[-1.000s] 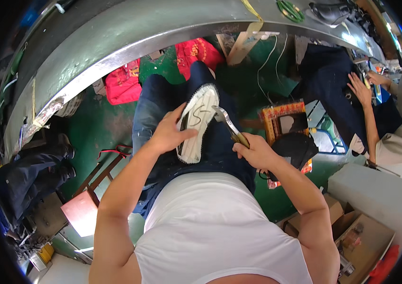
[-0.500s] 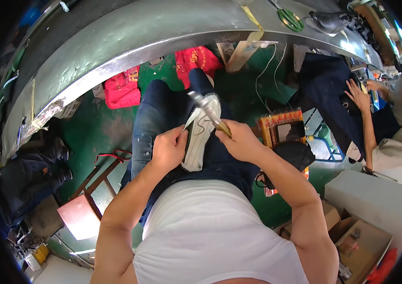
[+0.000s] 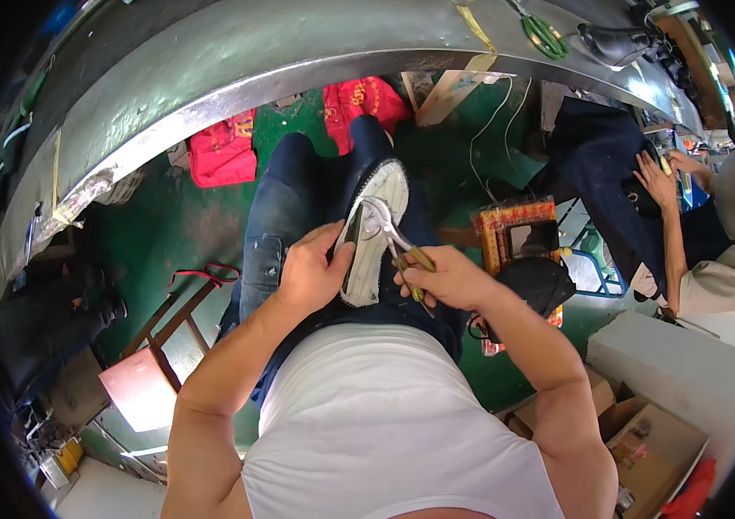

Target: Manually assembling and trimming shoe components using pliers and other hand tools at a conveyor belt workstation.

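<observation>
A shoe (image 3: 366,270) lies bottom up across my thighs, its whitish underside framed by a dark, stitched-looking edge. My left hand (image 3: 314,270) is closed on the shoe's left edge, thumb on top. In my right hand (image 3: 454,278) is a pair of pincers (image 3: 396,235) with curved metal jaws and olive-yellow handles. The handles are spread, one above and one below my fingers. Over the middle of the shoe's underside lie the jaws; whether they touch it I cannot tell.
A long metal-topped bench (image 3: 315,65) curves across the far side, with green-handled scissors (image 3: 545,36) and a black shoe (image 3: 614,45) on it. A co-worker's hand (image 3: 657,177) is at the right. Beside me stand a pink-topped stool (image 3: 138,389) and a cardboard box (image 3: 657,450).
The pincers have turned: their head was angled up-left with the handles together, and now the jaws curve over the shoe with handles spread. My left hand has shifted slightly along the shoe's edge.
</observation>
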The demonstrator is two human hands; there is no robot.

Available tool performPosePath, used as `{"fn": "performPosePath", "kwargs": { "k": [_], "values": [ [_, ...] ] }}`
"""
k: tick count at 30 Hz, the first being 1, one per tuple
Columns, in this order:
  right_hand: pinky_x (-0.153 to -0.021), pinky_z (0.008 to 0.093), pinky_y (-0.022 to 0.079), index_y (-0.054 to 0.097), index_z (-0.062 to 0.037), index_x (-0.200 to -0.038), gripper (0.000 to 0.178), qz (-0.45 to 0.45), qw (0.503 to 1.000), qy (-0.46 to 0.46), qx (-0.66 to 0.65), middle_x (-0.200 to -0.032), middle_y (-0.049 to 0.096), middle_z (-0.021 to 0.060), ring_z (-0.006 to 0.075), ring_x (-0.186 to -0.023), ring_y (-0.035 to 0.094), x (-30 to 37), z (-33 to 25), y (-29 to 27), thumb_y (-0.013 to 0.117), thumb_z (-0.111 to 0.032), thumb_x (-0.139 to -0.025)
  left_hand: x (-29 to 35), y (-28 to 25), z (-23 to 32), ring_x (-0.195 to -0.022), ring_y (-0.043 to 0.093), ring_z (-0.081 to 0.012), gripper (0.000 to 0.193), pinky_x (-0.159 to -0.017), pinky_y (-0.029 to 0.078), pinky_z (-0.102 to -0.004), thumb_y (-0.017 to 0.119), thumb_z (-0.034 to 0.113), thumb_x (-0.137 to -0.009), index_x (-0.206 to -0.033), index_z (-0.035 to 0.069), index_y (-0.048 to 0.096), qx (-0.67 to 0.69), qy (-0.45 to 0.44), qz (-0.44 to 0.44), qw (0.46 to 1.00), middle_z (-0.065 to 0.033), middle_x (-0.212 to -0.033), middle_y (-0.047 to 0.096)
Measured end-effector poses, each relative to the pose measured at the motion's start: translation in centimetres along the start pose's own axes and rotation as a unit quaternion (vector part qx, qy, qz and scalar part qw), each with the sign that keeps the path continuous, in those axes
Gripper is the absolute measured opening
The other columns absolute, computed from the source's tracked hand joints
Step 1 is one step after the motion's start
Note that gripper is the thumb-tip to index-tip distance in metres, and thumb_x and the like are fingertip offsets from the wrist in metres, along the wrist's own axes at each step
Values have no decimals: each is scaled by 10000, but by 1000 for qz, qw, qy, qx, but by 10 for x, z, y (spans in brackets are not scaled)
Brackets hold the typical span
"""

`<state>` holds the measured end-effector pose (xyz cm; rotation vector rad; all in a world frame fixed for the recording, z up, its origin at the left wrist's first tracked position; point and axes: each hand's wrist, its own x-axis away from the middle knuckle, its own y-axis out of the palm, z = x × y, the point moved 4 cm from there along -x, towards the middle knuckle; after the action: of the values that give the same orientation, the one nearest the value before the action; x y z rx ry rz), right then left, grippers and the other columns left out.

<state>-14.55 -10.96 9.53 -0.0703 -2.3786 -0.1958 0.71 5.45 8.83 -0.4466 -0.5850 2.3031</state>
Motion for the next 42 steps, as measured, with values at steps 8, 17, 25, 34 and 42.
{"fn": "performPosePath", "kwargs": {
  "k": [8,17,25,34,42],
  "values": [
    [-975,385,486,503,88,-1322,472,82,885,-193,415,-1177,622,265,380,-1070,636,33,-15,-8,632,-105,-911,16,-3,13,-700,656,-278,197,-599,528,-344,751,-68,-737,-913,5,699,-22,138,77,987,-128,-829,657],
    [-966,450,473,502,94,-1313,478,41,864,-67,498,-1218,590,290,419,-1133,586,29,-66,-5,616,-154,-920,16,6,22,-712,638,-290,129,-615,533,-367,736,-27,-733,-835,30,684,-23,145,45,988,-88,-802,637],
    [-779,471,525,645,70,-928,320,-110,792,101,592,-955,687,255,404,-898,672,-4,-115,10,558,-235,-972,21,48,-67,-1377,417,-245,546,-1143,309,-328,387,322,-1083,-1486,-47,355,280,-207,-21,937,-196,-1466,465],
    [-714,498,521,609,25,-1039,273,68,923,-92,368,-782,663,232,443,-788,661,-31,-5,25,618,-229,-936,11,41,-53,-1386,379,-204,768,-1154,288,-316,480,421,-1044,-1601,77,78,502,-235,-71,829,-108,-1536,385],
    [-724,359,546,604,21,-1181,341,24,946,-58,319,-961,652,171,187,-784,639,-18,-31,-14,651,-210,-934,0,42,-35,-1314,431,-156,748,-1095,349,-273,606,188,-1006,-1593,72,157,364,-224,-26,903,-112,-1477,453]
  ]
}}
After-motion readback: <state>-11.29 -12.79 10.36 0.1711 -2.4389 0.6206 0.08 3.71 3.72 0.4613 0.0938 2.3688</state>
